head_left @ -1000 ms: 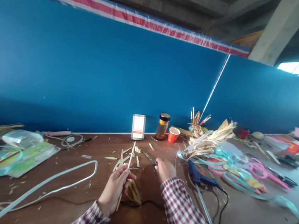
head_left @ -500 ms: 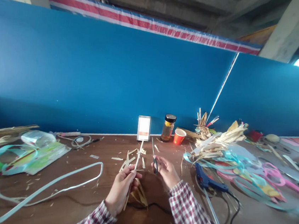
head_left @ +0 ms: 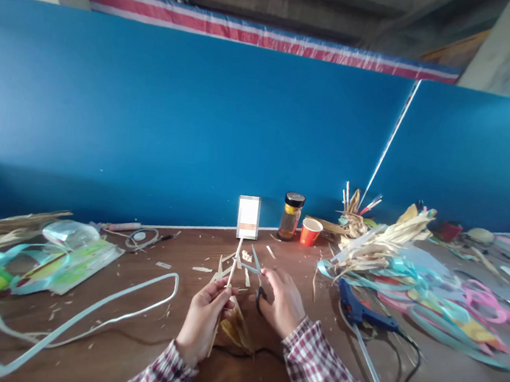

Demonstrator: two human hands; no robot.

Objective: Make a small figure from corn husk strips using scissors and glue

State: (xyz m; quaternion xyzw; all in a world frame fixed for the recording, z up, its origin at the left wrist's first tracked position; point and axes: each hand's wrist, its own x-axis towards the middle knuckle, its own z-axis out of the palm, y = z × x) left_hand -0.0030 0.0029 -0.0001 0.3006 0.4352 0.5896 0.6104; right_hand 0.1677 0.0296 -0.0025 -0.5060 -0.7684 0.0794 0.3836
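My left hand (head_left: pixel 205 313) is closed around a thin pale stick (head_left: pixel 234 268), which points up and away from me. A white blurred patch covers whatever is at the stick's far end. In my right hand (head_left: pixel 282 303) is a pair of scissors (head_left: pixel 256 264) with dark handles. Its blades are spread apart and point toward the stick; I cannot tell whether they touch it. Below the left fingers a dry brown husk piece (head_left: pixel 235 329) hangs or lies by the table. Pale husk scraps (head_left: pixel 202 269) are scattered on the brown table beyond the hands.
A dark-lidded jar (head_left: pixel 291 218) and a red paper cup (head_left: pixel 311 232) stand by the blue partition (head_left: pixel 175 122). To the right lie a blue glue gun (head_left: pixel 361 308) with its cord, dried husks (head_left: pixel 381 241), ribbons and pink scissors (head_left: pixel 484 303). A white bent tube (head_left: pixel 102 296) crosses the left.
My right hand has brought the scissors left toward the stick, and their blades have opened. My left hand still holds the stick, and the view has shifted slightly.
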